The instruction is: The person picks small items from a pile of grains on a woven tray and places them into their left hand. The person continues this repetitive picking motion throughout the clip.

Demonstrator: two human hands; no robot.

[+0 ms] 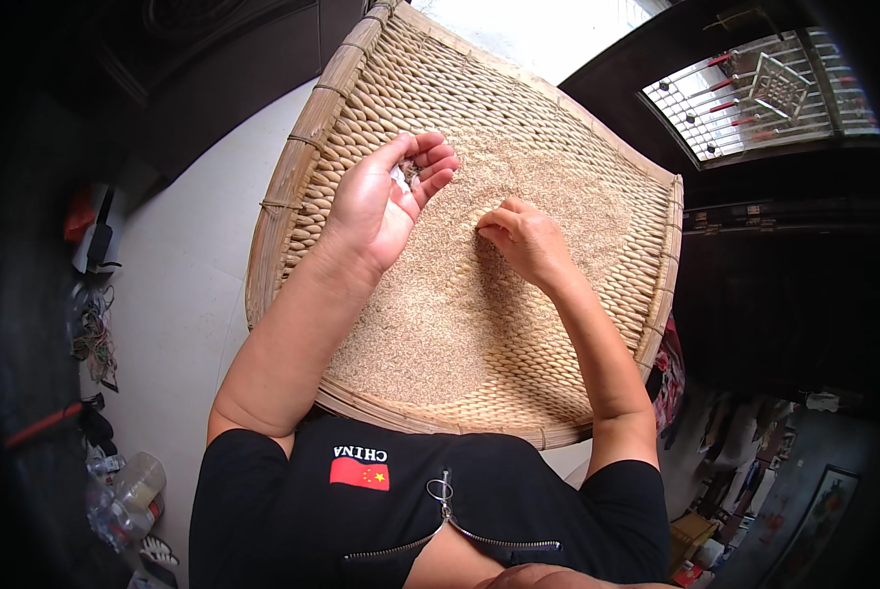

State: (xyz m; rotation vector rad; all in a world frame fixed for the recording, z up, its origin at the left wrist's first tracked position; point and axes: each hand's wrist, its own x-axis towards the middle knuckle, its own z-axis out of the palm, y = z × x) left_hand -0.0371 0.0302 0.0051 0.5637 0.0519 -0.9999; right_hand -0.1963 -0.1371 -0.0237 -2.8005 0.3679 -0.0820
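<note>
A large woven winnowing basket (410,81) with a bound bamboo rim stretches out in front of my body. Small tan seeds or grains (410,353) are spread thinly over its weave. My left hand (385,195) is held palm up above the left part of the basket, its fingers curled around white scraps and darker bits (405,177). Near the middle, the fingertips of my right hand (525,239) are pinched together low over the grains. Anything between those fingertips is too small to make out. Bare weave shows beside and below the right hand.
Pale floor (182,243) lies left of the basket. Tangled cords (94,335), a clear plastic container (139,478) and slippers (158,551) line the left side. A dark door with a barred glass panel (764,96) stands at upper right. A cardboard box (694,534) sits at lower right.
</note>
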